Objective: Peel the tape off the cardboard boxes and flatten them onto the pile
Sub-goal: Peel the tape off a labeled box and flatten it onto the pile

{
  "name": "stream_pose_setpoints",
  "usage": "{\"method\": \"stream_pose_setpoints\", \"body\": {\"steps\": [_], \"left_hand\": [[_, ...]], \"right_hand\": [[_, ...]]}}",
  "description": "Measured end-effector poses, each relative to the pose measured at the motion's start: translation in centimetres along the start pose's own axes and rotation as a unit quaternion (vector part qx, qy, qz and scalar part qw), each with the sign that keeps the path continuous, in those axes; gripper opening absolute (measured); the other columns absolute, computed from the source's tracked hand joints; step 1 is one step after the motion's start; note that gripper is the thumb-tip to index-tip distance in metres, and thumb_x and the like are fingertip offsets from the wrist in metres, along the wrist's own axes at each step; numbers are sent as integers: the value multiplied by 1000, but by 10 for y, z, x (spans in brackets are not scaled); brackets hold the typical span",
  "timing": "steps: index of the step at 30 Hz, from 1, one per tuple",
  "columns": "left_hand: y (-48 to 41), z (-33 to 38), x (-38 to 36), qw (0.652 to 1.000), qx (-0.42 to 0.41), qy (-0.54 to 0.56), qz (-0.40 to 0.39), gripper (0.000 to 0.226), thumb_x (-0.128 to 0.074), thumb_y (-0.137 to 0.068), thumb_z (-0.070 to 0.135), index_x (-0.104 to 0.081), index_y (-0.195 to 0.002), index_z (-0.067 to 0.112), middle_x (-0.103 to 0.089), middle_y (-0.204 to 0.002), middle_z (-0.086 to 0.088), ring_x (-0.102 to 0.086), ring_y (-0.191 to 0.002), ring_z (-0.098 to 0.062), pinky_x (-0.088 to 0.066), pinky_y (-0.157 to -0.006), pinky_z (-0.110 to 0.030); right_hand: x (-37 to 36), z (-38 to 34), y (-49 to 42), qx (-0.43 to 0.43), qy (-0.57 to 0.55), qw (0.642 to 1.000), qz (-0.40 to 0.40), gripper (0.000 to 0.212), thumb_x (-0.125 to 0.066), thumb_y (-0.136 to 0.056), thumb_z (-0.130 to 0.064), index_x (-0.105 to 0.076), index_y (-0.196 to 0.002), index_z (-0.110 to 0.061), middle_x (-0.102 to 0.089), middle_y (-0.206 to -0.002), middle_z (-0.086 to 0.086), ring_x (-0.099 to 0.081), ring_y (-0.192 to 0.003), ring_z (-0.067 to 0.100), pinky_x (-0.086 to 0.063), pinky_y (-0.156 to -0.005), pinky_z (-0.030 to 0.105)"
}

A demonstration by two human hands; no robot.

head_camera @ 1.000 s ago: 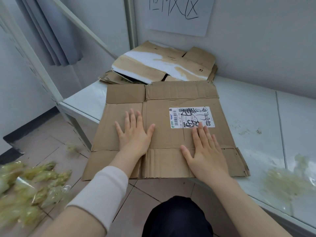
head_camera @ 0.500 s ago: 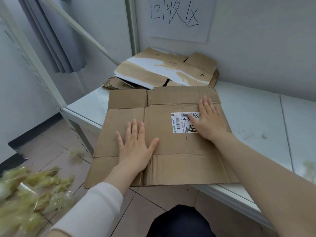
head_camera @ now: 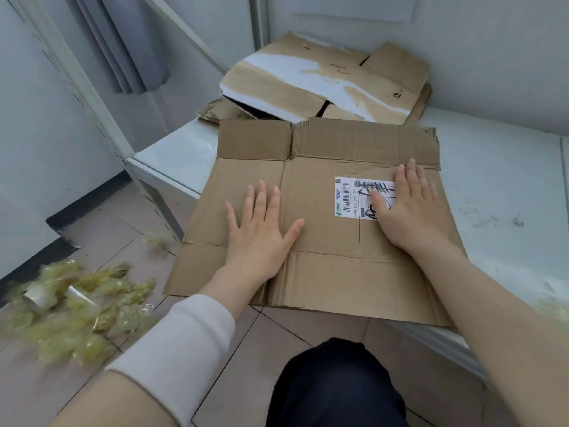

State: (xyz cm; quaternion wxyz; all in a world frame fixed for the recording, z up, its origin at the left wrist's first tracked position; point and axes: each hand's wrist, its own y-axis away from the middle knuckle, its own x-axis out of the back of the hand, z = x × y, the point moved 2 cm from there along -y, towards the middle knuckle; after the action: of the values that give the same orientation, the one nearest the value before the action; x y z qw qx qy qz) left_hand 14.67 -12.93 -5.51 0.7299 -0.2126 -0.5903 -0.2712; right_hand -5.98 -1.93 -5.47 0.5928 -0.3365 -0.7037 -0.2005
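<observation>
Flattened cardboard box (head_camera: 326, 232) lies on bench (head_camera: 498, 180) at left end, near flaps overhanging front edge above tiled floor (head_camera: 277, 331). Left hand (head_camera: 258, 232) palm down on box middle, fingers straight and spread, thumb out toward right. Right hand (head_camera: 412, 211) palm down on box right side, fingers straight and close together, covering right part of shipping label (head_camera: 348, 195). Neither hand grips anything. Pile (head_camera: 323, 84) of flattened cardboard just behind box, at bench back edge against wall. Heap of crumpled yellowish tape (head_camera: 77, 306) on floor, left of left forearm.

Both hands lie palm-down, fingers straight: left (head_camera: 261, 229) spread, right (head_camera: 411, 208) together.
</observation>
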Motion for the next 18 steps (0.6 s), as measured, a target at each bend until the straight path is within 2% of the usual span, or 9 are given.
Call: {"method": "stream_pose_setpoints", "body": {"steps": [2,4,7,8,10,12,13,14,18], "left_hand": [[7,0,3,999,34,32,15,76,-20,-92,59,7,-150,17,17,-158,-4,20,-144,-18,14,-114,-52],[26,-3,3,985,127,104,60,86,-30,-90,61,8,-149,12,19,-156,-13,22,-143,-24,15,-111,-53],[73,-9,0,900,277,277,193,112,-61,-77,55,13,-148,11,21,-154,-18,19,-144,-27,12,-113,-51],[84,-9,0,849,332,354,210,119,-70,-72,51,14,-148,14,18,-155,-16,13,-145,-27,8,-114,-50],[95,-5,4,705,437,530,178,125,-78,-66,45,14,-147,22,0,-156,-9,-14,-141,-26,-13,-116,-48],[94,3,7,544,459,688,140,120,-81,-68,34,10,-146,28,-27,-144,-4,-43,-115,-26,-40,-103,-44],[93,4,7,481,449,740,139,115,-82,-68,27,3,-145,27,-36,-134,-3,-51,-104,-26,-49,-95,-44],[93,2,7,443,436,771,138,109,-82,-68,21,-4,-143,24,-44,-129,-7,-57,-98,-27,-54,-87,-45],[96,2,6,447,380,808,58,56,-72,-76,1,-47,-126,-2,-65,-106,-17,-64,-89,-25,-58,-61,-36]], "right_hand": [[1,-1,0,-1,0,1000,5,72,-19,-92,-54,-1,-148,-12,7,-157,3,9,-144,14,5,-118,33],[3,-1,0,-6,2,1000,7,71,-19,-92,-54,-3,-148,-13,6,-157,3,8,-144,15,5,-118,36],[5,-1,1,-19,3,1000,0,70,-18,-92,-55,-4,-148,-15,6,-157,3,8,-144,16,7,-117,42],[6,-2,0,-21,3,1000,-4,70,-18,-92,-56,-4,-148,-16,6,-157,2,8,-144,16,8,-116,44],[8,-3,1,-23,3,1000,-12,71,-19,-92,-56,-5,-148,-15,5,-157,2,8,-144,16,10,-115,47],[12,-3,1,-23,-3,1000,-21,72,-19,-92,-57,-4,-148,-15,6,-157,2,9,-144,17,9,-115,48],[15,-4,1,-24,-9,999,-31,72,-19,-92,-57,-4,-148,-14,7,-157,3,9,-144,17,9,-115,48],[18,-4,1,-26,-16,999,-42,73,-19,-92,-57,-3,-148,-14,7,-157,3,9,-144,18,8,-116,48],[25,-2,1,-10,-28,997,-75,72,-24,-93,-55,-6,-148,-12,4,-157,7,5,-145,22,1,-117,46]]}}
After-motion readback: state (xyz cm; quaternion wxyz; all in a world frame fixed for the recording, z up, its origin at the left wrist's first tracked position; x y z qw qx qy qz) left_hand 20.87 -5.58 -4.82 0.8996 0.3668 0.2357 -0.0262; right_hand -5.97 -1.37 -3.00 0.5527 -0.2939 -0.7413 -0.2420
